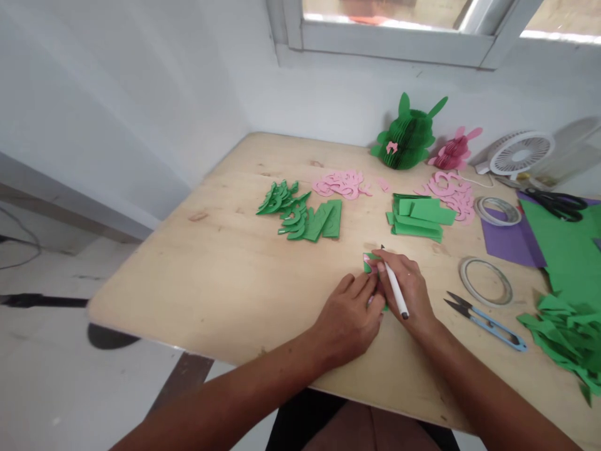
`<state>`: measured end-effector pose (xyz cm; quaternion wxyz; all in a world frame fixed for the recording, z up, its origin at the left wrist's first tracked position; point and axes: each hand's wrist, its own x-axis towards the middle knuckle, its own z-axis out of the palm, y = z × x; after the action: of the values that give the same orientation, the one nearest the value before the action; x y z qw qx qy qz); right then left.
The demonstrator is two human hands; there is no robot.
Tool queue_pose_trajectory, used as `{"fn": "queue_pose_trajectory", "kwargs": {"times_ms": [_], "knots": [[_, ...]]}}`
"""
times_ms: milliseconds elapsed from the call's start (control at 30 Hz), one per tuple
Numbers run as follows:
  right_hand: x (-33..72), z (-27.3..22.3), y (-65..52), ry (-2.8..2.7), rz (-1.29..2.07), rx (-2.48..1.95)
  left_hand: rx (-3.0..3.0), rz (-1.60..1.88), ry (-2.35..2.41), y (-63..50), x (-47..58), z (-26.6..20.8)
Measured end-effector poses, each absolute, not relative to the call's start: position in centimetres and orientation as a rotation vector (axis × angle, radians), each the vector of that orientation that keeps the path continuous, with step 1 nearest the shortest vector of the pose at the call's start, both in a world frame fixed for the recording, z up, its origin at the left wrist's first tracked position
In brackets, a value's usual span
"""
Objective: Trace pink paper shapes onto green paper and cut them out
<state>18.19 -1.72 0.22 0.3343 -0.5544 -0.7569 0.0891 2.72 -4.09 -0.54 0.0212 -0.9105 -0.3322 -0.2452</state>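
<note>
Our left hand holds green card down; our right hand grips a pen. We seem mid-tracing; the next stroke needs steadiness.

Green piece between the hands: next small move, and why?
I'd probably press the pink cutout flat on the green piece with the left hand before using the white pen. Pink shows over the green, fingers hide much of both, and the right hand holds the pen; whether the layers sit flat, I can't tell.
</note>
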Motion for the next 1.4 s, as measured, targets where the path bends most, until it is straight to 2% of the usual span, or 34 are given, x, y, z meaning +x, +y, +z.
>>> {"fn": "queue_pose_trajectory", "kwargs": {"times_ms": [1400], "knots": [[18.2, -0.7, -1.5, -2.056, 0.28, -1.445, -2.912, -0.752, -1.056, -4.1, 2.4, -0.5]]}}
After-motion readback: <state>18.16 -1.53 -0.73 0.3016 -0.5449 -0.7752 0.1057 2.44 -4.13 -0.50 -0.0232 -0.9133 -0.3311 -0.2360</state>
